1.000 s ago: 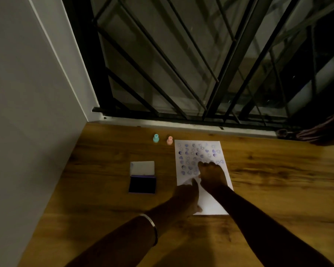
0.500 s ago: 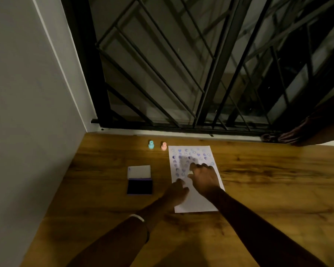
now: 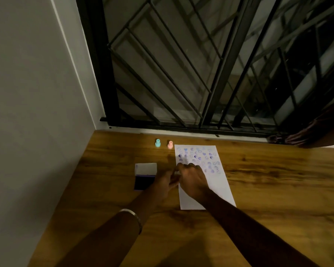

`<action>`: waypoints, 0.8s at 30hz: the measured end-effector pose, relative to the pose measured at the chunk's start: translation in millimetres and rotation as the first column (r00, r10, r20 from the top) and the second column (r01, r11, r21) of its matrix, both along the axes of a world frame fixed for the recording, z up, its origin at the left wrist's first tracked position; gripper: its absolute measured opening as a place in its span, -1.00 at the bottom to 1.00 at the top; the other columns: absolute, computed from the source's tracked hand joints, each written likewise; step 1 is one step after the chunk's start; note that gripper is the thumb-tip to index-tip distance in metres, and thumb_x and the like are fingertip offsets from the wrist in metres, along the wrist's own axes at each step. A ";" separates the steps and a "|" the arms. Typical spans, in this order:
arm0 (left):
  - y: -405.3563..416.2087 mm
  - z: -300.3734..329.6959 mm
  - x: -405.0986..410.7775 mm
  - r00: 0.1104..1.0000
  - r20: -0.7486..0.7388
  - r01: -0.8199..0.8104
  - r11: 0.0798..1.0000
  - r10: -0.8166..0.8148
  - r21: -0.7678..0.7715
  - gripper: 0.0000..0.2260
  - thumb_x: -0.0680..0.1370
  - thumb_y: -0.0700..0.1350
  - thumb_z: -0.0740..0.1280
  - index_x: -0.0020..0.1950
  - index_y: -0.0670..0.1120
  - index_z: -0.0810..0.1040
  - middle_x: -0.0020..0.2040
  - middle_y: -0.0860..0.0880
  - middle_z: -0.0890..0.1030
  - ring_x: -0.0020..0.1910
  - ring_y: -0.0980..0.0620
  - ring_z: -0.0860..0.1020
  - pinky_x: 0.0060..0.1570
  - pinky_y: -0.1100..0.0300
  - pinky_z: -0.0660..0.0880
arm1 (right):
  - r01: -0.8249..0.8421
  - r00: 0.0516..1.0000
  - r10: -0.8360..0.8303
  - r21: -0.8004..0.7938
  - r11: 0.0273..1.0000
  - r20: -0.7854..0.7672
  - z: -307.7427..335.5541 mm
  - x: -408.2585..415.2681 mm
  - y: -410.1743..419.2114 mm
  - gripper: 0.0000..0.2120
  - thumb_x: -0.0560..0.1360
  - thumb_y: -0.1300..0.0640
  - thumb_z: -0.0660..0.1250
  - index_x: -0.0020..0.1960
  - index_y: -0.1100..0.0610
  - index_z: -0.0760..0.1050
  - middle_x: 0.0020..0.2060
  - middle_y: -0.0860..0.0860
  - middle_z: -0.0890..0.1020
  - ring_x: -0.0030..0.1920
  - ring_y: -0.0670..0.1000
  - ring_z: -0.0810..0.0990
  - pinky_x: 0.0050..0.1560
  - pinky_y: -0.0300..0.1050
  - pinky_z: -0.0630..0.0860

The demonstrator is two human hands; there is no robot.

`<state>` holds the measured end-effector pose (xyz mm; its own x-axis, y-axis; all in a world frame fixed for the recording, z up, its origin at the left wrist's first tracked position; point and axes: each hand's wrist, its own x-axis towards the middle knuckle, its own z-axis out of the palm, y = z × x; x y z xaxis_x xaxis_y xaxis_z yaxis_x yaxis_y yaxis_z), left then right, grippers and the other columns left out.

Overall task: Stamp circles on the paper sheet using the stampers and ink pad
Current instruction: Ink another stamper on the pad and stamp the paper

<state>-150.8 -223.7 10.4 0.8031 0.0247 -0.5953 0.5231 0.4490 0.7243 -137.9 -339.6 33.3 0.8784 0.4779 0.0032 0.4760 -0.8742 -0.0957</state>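
thin white sheet (image 3: 204,182) flat on worktop (image 3: 278,180), far half covered in purple prints, near half bare. light and limp by the look, likely to slide or curl; best pinned flat with straight fingers, not lifted. right hand (image 3: 193,180) over sheet's left edge, fingers curled, perhaps round a stamper, too blurred to tell. left hand (image 3: 162,185) just beside it, near open ink pad (image 3: 144,176); spread or closed, cannot tell. teal stamper (image 3: 157,143) and pink stamper (image 3: 170,144) upright beyond the sheet's far corner: small, stiff, probably light, easy to tip; best pinched at the narrow neck.
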 end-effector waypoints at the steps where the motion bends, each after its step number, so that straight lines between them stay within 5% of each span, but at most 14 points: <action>1: 0.0 1.6 0.0 1.000 -0.001 -0.012 1.000 0.012 0.007 -0.77 0.62 -0.18 0.18 0.21 -0.22 0.50 0.23 -0.23 0.57 0.05 -0.08 0.58 0.12 0.00 0.53 | -0.001 1.000 0.001 0.009 1.000 0.004 -0.9 -0.7 1.4 -0.69 0.50 0.18 0.29 0.24 0.13 0.45 0.12 0.12 0.63 0.14 0.16 0.58 0.21 0.05 0.48; 10: 10.0 11.5 9.2 0.992 -0.125 -0.005 0.994 0.019 0.113 -0.71 0.62 -0.24 0.19 0.33 -0.31 0.41 0.29 -0.28 0.52 0.24 -0.19 0.53 0.14 0.01 0.52 | -0.078 0.997 0.078 0.043 0.996 0.000 -7.3 6.5 12.5 -0.80 0.55 0.18 0.26 0.14 0.11 0.55 0.03 0.11 0.68 0.10 0.14 0.61 0.17 0.02 0.50; 14: 13.8 9.1 17.9 0.989 -0.137 -0.030 0.990 0.048 0.136 -0.77 0.62 -0.20 0.22 0.24 -0.23 0.49 0.22 -0.25 0.58 0.01 -0.12 0.58 -0.08 0.06 0.58 | -0.013 0.998 0.017 0.063 0.998 -0.065 -8.1 14.1 23.6 -0.74 0.59 0.21 0.22 0.25 0.17 0.51 0.21 0.17 0.58 0.25 0.16 0.52 0.32 0.05 0.41; 17: 18.4 8.1 27.0 0.991 -0.122 -0.036 0.987 0.055 0.154 -0.76 0.61 -0.18 0.23 0.28 -0.14 0.48 0.23 -0.21 0.57 -0.03 -0.09 0.58 -0.23 0.14 0.58 | -0.001 0.997 0.008 0.104 0.995 -0.070 -8.2 23.4 29.4 -0.77 0.58 0.20 0.24 0.21 0.12 0.54 0.14 0.12 0.63 0.13 0.09 0.60 0.18 -0.02 0.54; 22: 28.3 8.7 47.1 0.992 -0.120 0.072 0.978 -0.049 0.196 -0.63 0.62 -0.23 0.19 0.43 -0.19 0.29 0.40 -0.22 0.42 0.36 -0.22 0.43 0.24 -0.01 0.47 | 0.070 0.985 -0.048 0.128 0.989 -0.164 -7.9 42.3 39.7 -0.84 0.58 0.22 0.25 0.11 0.17 0.57 0.03 0.15 0.65 0.05 0.11 0.65 0.14 -0.01 0.58; 24: 34.5 8.2 54.2 0.992 -0.101 0.092 0.973 -0.072 0.210 -0.63 0.62 -0.22 0.18 0.43 -0.22 0.28 0.41 -0.23 0.41 0.37 -0.21 0.41 0.20 0.02 0.46 | 0.066 0.986 -0.046 0.121 0.990 -0.157 -5.9 51.5 43.3 -0.86 0.55 0.16 0.31 0.08 0.13 0.57 0.02 0.11 0.66 0.02 0.08 0.66 0.08 -0.04 0.60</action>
<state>-96.6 -189.1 18.6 0.7499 0.0954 -0.6546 0.6204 0.2420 0.7460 -86.5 -296.3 27.5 0.8985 0.4322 -0.0772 0.3975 -0.8755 -0.2748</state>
